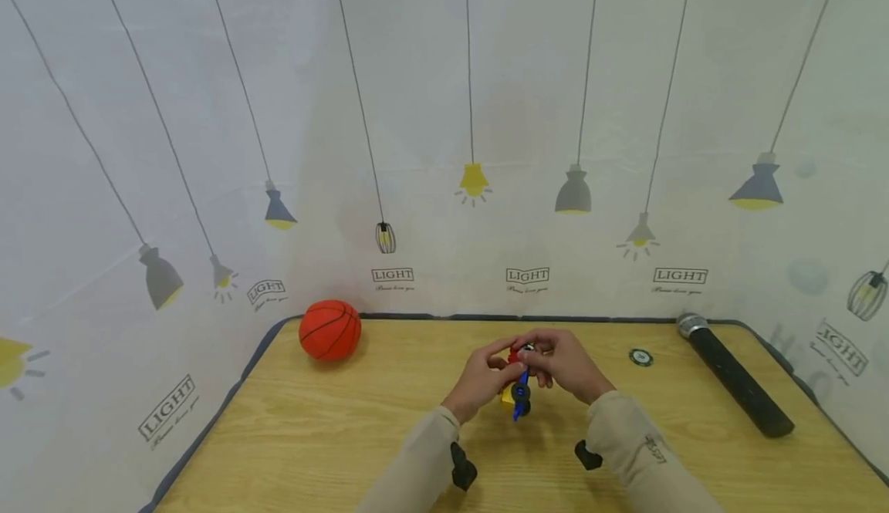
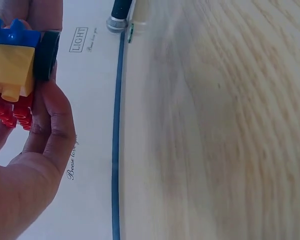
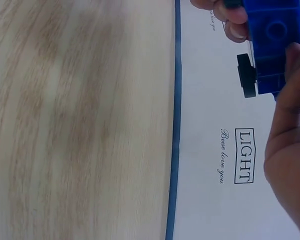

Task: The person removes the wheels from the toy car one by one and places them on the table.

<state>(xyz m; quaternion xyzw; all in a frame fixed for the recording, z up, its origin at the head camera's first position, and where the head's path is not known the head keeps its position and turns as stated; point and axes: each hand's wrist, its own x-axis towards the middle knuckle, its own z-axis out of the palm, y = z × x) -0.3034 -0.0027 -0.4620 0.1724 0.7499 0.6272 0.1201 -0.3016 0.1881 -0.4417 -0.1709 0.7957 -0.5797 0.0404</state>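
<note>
Both hands hold a toy brick car (image 1: pixel 520 394) up over the middle of the table, tilted on end in the head view. Its blue wheeled base (image 3: pixel 276 50) faces the right wrist camera, with a black wheel (image 3: pixel 246 75) at one side. A yellow brick (image 2: pixel 10 67) and studded red bricks (image 2: pixel 21 111) sit on the base. My left hand (image 1: pixel 479 380) grips the car from the left, fingers bent around the bricks. From the right, my right hand (image 1: pixel 568 362) pinches its upper end. The fingers partly hide the red bricks in the head view.
A red toy basketball (image 1: pixel 329 331) sits at the table's back left corner. Right of the hands lie a round chip (image 1: pixel 641 357) and a black microphone (image 1: pixel 736 380) with a silver head. A white curtain (image 1: pixel 430 112) printed with lamps stands behind the wooden table (image 1: pixel 312 436).
</note>
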